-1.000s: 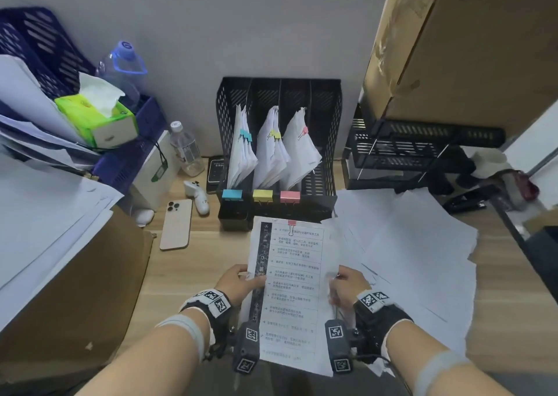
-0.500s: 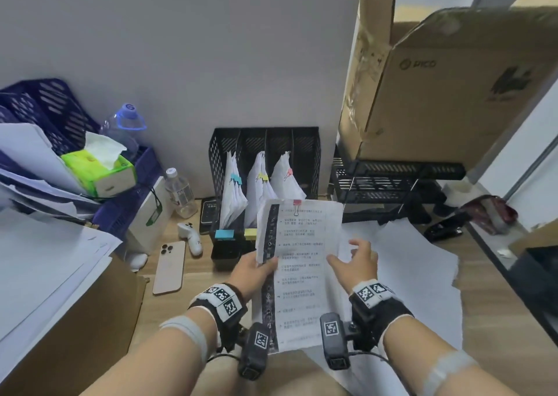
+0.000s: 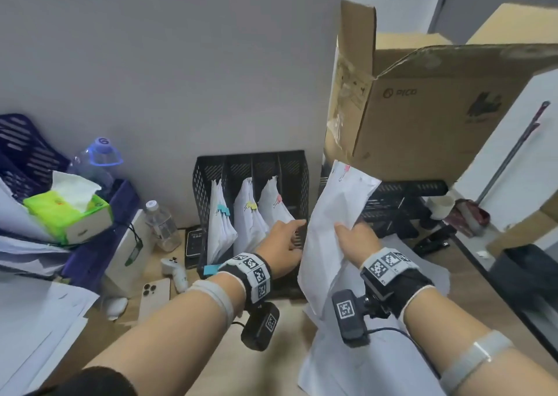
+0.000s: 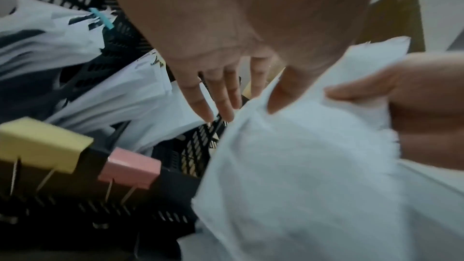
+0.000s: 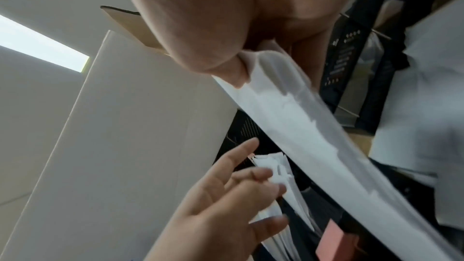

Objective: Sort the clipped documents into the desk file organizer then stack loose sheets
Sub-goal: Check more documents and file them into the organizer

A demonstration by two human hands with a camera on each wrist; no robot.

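A person's right hand, right of centre in the head view, gripped a clipped document by its lower half, thumb on the near face and fingers curled behind, holding the sheets upright and tilted slightly to the right just beside the black file organizer. A pink paper clip sat on the document's top edge, near the bottom of a cardboard box in the upper right. The left hand reached forward at centre frame with its fingers straight and spread, holding nothing, their tips against the white papers in the organizer's right-hand slot, beside the held document's left edge. Both forearms stretched up from the bottom of the frame, each wrist wrapped in a band with black-and-white markers. Bundles with a blue clip, a yellow clip and a pink clip stood in the organizer's slots, left to right. Loose sheets lay on the wooden desk at lower right. A green tissue box, a water bottle and a phone occupied the left side.
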